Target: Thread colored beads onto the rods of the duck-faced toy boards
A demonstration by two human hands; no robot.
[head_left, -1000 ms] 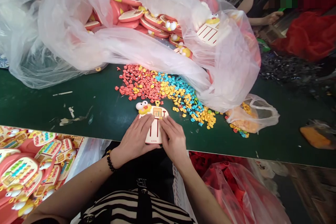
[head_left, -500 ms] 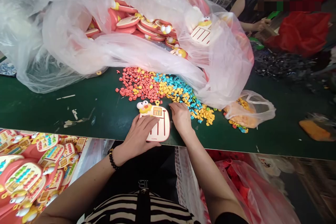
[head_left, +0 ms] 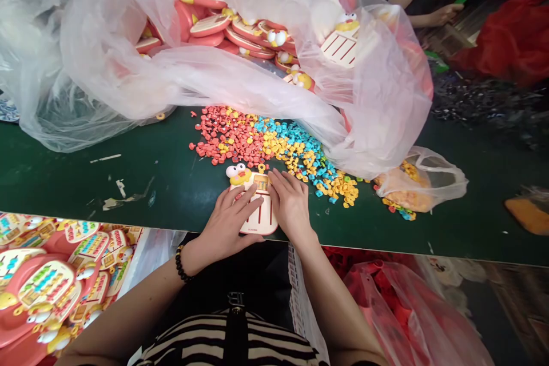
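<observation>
A cream duck-faced toy board point(head_left: 259, 222) with slots and bulging white eyes lies on the green table near its front edge. My left hand point(head_left: 229, 214) grips it from the left, fingers across its face and thumb along the near edge. One small red piece point(head_left: 238, 197) shows on the board by those fingers. My right hand point(head_left: 292, 203) is closed at the board's upper right, fingertips over its edge; whatever they hold is hidden. Just beyond lies a heap of small red pieces point(head_left: 234, 140), with blue pieces point(head_left: 295, 137) and yellow pieces point(head_left: 345, 190) to the right.
A large translucent bag point(head_left: 240, 83) of similar red-backed boards point(head_left: 210, 26) spans the table behind the pieces. A smaller plastic bag point(head_left: 422, 183) sits at the right. Boards with coloured pieces point(head_left: 47, 280) fill the lower left. Another person's arm point(head_left: 435, 16) shows at the upper right.
My right hand has moved left from beside the board onto its upper right edge. A red piece now shows by my left fingers. The view has shifted slightly.
</observation>
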